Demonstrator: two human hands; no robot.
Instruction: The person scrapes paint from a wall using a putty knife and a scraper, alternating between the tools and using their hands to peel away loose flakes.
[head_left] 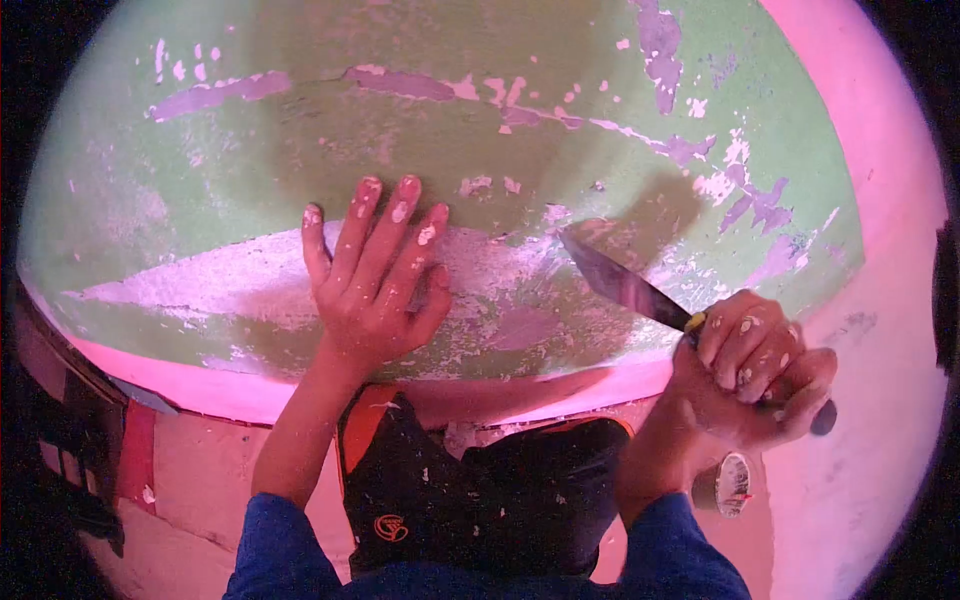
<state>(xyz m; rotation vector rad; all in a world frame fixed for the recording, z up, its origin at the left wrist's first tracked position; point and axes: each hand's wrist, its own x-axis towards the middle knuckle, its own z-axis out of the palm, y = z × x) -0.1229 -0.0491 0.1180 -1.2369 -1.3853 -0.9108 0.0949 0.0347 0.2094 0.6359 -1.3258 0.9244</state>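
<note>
A green wall (330,150) with peeling paint and pale bare patches fills the view in front of me. My left hand (375,260) lies against it with fingers spread, over the edge of a long whitish patch (220,280). White flecks dot its fingertips. On the right, my right hand (750,355) is wrapped round the handle of a putty knife (625,285). Its dark metal blade points up and left, the tip at or close to the wall beside the whitish patch. The handle's dark end sticks out past my little finger.
Below the green runs a pink-lit band (230,392), and a pale wall (880,330) stands at the right. A small round container (733,485) with whitish contents sits on the floor by my right forearm. Dark furniture (70,430) is at the left edge.
</note>
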